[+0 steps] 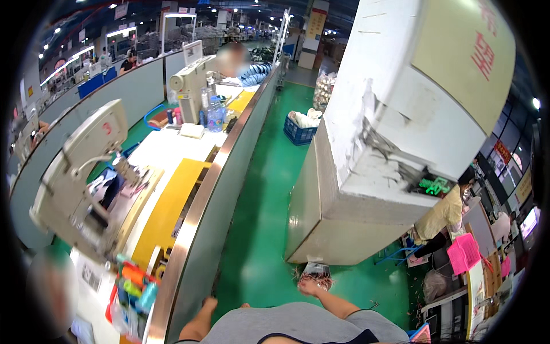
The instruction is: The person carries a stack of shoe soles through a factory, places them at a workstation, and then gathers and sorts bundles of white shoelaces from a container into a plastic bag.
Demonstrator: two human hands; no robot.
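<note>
Low in front of me, my right hand (310, 286) reaches down at the foot of the pillar. Its fingers look curled, against the near side of a heap of thin reddish-brown scraps (324, 281). Right behind the scraps is a flat grey, pan-like piece (315, 268), close against the pillar base. Whether my hand grips that piece or only scraps is hidden. My left hand (210, 303) hangs beside the partition at the left; its fingers are too small and foreshortened to read, and I see nothing held in it.
A big white pillar (326, 235) with chipped corners stands close on my right. To the left, a metal-topped partition (195, 218) borders sewing machines (80, 183) on a white table. A blue crate (299, 133) sits farther along the green floor. A person in yellow (438, 218) is at the right.
</note>
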